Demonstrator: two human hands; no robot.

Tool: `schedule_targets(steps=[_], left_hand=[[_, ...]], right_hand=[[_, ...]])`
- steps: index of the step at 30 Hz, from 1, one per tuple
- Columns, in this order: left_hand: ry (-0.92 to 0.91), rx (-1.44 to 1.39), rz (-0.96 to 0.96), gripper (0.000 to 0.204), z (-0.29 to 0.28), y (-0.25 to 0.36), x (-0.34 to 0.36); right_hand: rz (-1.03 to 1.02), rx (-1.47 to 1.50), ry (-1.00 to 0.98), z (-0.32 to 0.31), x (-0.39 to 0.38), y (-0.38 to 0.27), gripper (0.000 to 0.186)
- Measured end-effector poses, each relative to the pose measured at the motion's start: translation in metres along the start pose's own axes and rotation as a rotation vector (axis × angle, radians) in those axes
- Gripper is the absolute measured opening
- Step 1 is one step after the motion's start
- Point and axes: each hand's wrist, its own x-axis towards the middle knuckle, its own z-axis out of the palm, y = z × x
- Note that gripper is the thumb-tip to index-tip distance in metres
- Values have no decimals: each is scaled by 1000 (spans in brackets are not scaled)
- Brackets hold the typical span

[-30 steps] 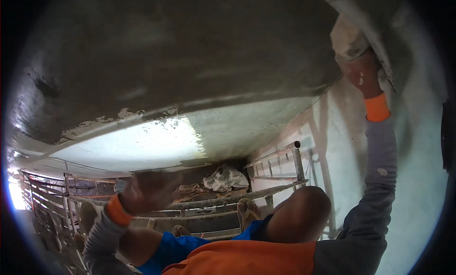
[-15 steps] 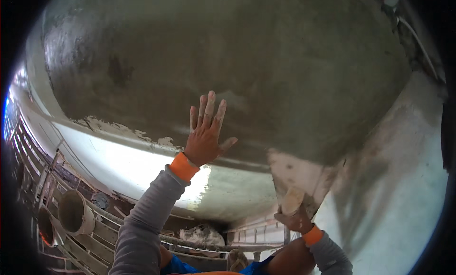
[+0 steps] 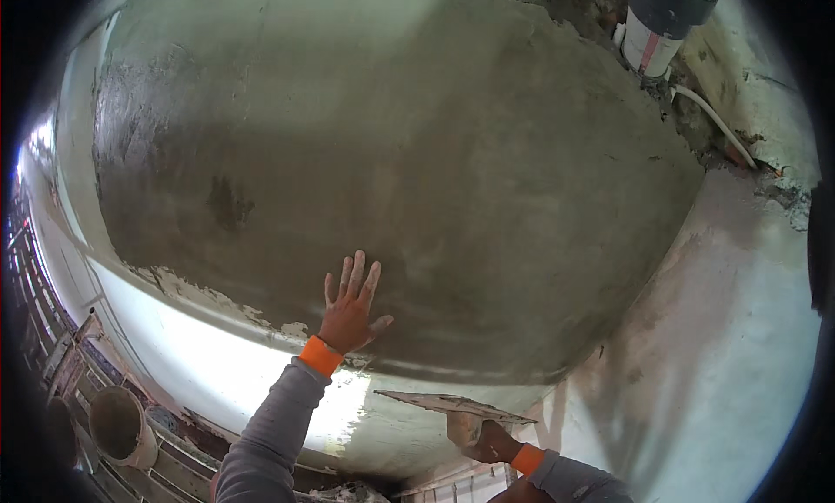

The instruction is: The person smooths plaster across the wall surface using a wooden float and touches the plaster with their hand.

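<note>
My left hand (image 3: 350, 310) is spread out over the lower part of a wet grey plaster patch (image 3: 417, 190) on the wall, fingers pointing up and whitened with plaster. It holds nothing; I cannot tell whether the palm presses the surface. Lower right, my right hand (image 3: 494, 444) is closed round the pale block handle of a plastering float (image 3: 456, 405). The float's thin flat board is seen nearly edge-on, just below the patch's lower edge. Its working face is mostly hidden.
A bucket (image 3: 122, 426) stands on a slatted scaffold platform (image 3: 178, 468) at lower left. Upper right, a wide pipe (image 3: 654, 33) and a thin white conduit (image 3: 718, 125) come out of broken masonry. A pale side wall (image 3: 696, 355) meets the plastered wall on the right.
The view has shifted upward, bringing the pipe in. My right hand has turned the float from facing the wall side to nearly edge-on and moved it left. My left hand stays spread, lower in view.
</note>
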Motion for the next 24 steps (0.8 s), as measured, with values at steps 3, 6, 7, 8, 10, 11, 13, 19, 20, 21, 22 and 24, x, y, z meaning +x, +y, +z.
schedule_targets(steps=[3,6,7,8,10,11,13,19,20,21,22,24], left_hand=[[63,-14,12,94,0,-4,-3],[51,-75,-2,91,-4,-4,-2],[45,-70,-24,91,-6,-2,-1],[78,-75,15,89,-6,-2,1],[104,-56,14,88,-15,-9,2],[193,-79,-7,90,-19,-15,4],[273,-71,-64,92,-31,-30,4],[501,-46,-350,106,-52,-87,8],[472,-67,-366,107,-52,-95,5],[445,-90,-380,108,-52,-102,2],[450,-72,-397,108,-51,-107,-1],[304,-144,-391,109,-49,-113,-5]], right_hand=[[-52,-36,61,-4,8,-7,36],[-28,-157,124,-16,11,-14,29],[-37,-147,104,-19,6,-12,29],[59,-124,104,-25,6,-17,33],[197,3,124,-31,11,-33,30],[181,15,97,-34,12,-42,30],[264,40,99,-39,14,-52,27],[169,198,187,-36,10,-50,18],[186,239,201,-37,9,-53,17],[205,280,216,-37,10,-54,16],[-118,-91,217,-35,9,-40,16],[22,45,184,-34,7,-42,16]])
